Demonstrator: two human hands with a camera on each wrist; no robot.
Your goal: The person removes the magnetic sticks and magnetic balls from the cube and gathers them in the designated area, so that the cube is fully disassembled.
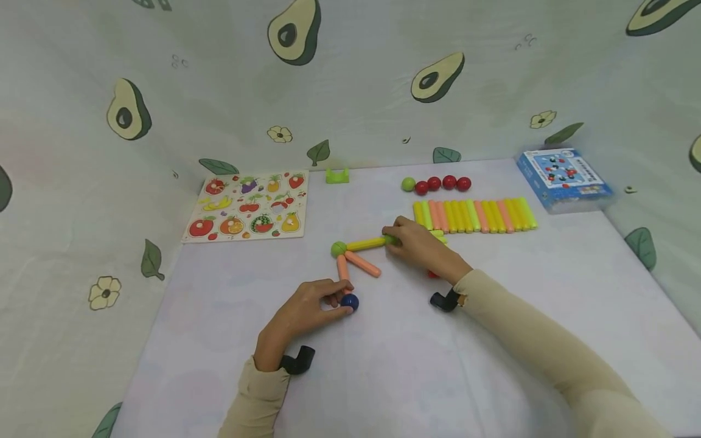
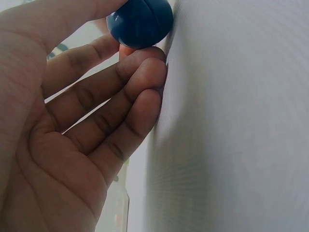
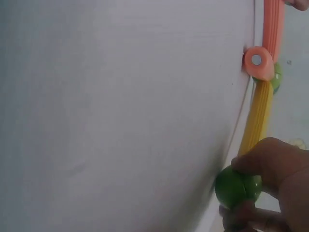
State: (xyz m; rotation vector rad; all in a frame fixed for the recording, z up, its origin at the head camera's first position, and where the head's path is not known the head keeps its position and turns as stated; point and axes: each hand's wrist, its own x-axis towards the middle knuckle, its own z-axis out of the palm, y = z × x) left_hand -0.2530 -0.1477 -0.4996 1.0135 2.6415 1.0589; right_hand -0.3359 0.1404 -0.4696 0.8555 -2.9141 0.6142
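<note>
My left hand (image 1: pixel 308 309) holds a dark blue ball (image 1: pixel 350 302) between thumb and fingers, its other fingers extended in the left wrist view. An orange stick (image 1: pixel 342 267) runs from the blue ball up to a green ball (image 1: pixel 338 249). From that green ball a yellow stick (image 1: pixel 366 244) reaches right to a second green ball (image 3: pixel 235 187), which my right hand (image 1: pixel 418 246) pinches. Another orange stick (image 1: pixel 364 264) slants from the first green ball, its free end showing a round metal disc (image 3: pixel 256 60) in the right wrist view.
Right of centre lies a row of yellow, green and orange sticks (image 1: pixel 473 216). Several red balls (image 1: pixel 449 182) and a green one (image 1: pixel 408 184) sit behind it. A fruit picture board (image 1: pixel 249 207), a small green piece (image 1: pixel 337 176) and a blue box (image 1: pixel 563 176) stand at the back.
</note>
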